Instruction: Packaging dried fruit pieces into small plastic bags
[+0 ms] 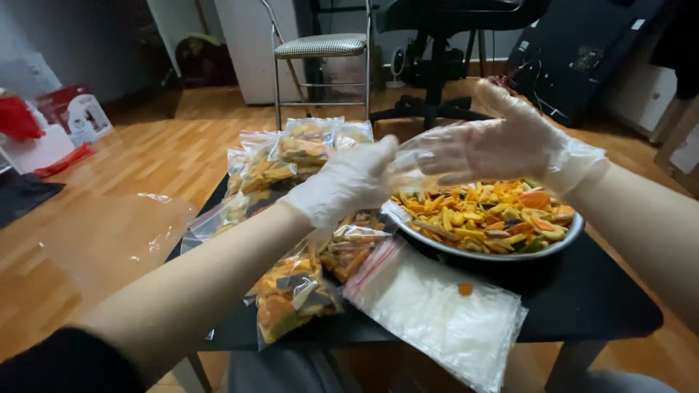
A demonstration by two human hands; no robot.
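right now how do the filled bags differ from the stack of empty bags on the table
The filled bags bulge with orange and yellow chips; the empty bags lie flat and look whitish. The filled bags are spread along the table's left side, overlapping; the empty bags sit in one neat stack at the front, a single chip on top. Both are clear plastic.

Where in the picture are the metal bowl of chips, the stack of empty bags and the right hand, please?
metal bowl (557, 246): head view, on its right rim.
stack of empty bags (429, 309): head view, on the top bag's middle.
right hand (502, 142): head view, on the gloved palm.
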